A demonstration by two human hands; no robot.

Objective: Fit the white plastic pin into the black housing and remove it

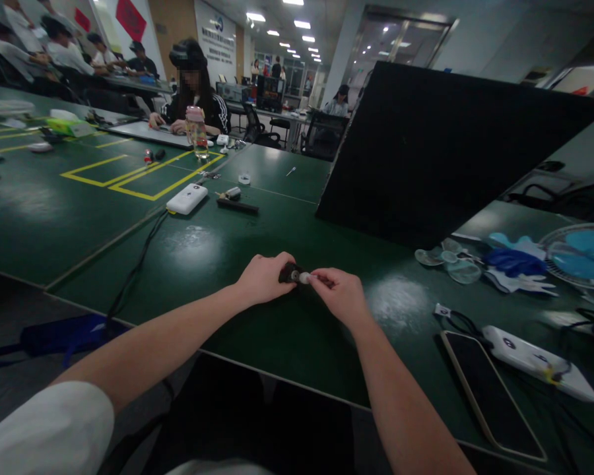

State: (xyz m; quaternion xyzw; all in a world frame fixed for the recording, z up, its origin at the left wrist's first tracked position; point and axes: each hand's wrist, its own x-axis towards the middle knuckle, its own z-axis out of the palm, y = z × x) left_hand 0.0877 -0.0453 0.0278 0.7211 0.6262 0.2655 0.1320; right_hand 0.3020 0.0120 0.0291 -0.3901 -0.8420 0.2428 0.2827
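My left hand [263,277] is curled round a small black object [290,272] that rests just above the green table [228,251]. My right hand [340,295] meets it from the right, its fingertips pinched on a small white piece [304,278] at the black object's end. Both hands sit close together near the table's front edge. What the black object is cannot be made out.
A phone [490,394] and a white power bank [539,359] lie at the right, with plastic cups [448,260], blue gloves [517,260] and a fan [581,254] behind. A black board [426,152] stands upright. Another white power bank [187,198] and cable lie left. A seated person [193,92] works beyond.
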